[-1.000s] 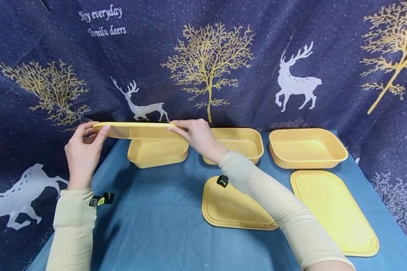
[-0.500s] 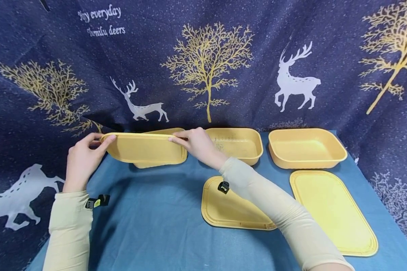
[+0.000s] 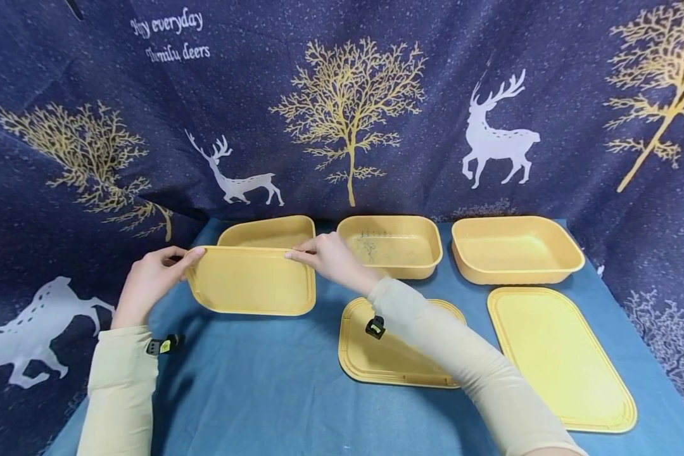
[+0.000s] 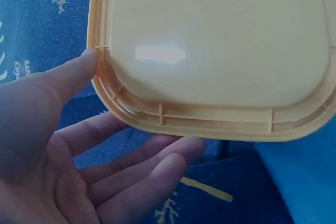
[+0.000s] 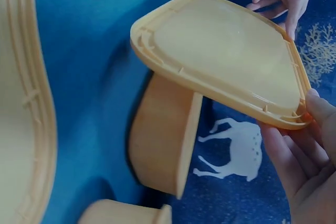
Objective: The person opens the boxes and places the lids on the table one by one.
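A yellow rectangular lid [image 3: 253, 282] with rounded corners hangs tilted above the table, its broad face turned to the head camera. My left hand [image 3: 156, 282] pinches its far left corner; in the left wrist view, the thumb touches the ribbed rim [image 4: 215, 114] and fingers lie beneath. At the far right corner, my right hand [image 3: 339, 261] pinches the lid between thumb and fingers, as the right wrist view also shows. Behind the lid stands a yellow container [image 3: 268, 233], partly hidden by it.
Two more open yellow containers stand along the back, one in the middle [image 3: 405, 271] and one at right [image 3: 519, 277]. A lid [image 3: 399, 361] lies partly under my right forearm, another lid [image 3: 564, 354] farther right. A printed cloth [image 3: 422, 158] hangs behind the blue-covered table [image 3: 262, 392].
Both hands have lowered the lid toward me. From nearly edge-on, it has tilted so its broad face shows. It now covers the front of the left container.
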A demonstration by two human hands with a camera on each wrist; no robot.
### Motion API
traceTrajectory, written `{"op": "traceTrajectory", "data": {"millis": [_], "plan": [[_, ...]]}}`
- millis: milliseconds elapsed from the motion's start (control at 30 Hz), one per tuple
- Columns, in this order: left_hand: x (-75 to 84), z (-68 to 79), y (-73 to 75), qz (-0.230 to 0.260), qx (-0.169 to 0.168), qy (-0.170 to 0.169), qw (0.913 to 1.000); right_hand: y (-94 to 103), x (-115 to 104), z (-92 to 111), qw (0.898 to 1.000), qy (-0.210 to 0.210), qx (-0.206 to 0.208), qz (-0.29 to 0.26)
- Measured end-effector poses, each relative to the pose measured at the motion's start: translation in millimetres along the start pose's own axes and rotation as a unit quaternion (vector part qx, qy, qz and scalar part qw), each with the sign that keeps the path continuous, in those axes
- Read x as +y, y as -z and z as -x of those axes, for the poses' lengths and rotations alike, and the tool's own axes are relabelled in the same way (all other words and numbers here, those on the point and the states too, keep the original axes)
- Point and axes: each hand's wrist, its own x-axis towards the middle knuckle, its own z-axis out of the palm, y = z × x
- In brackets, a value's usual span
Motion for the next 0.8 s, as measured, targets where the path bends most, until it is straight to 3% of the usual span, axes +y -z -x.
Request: {"op": "traceTrajectory", "data": {"millis": [333,567,800], "plan": [[-13.6,0.8,-9.3,-0.004,-0.078,0.032,0.9965,-21.2,4,8,0.998,-0.043,-0.025,-0.044],[-26.5,-2.0,-17.8,0.029,-0.098,0.052,0.9934,-28.3,8,10,0.992,-0.077,-0.050,-0.086],[-41.6,-5.7,-30.3,0.065,-0.106,0.078,0.9892,-35.9,15,10,0.989,-0.090,-0.067,-0.091]]}}
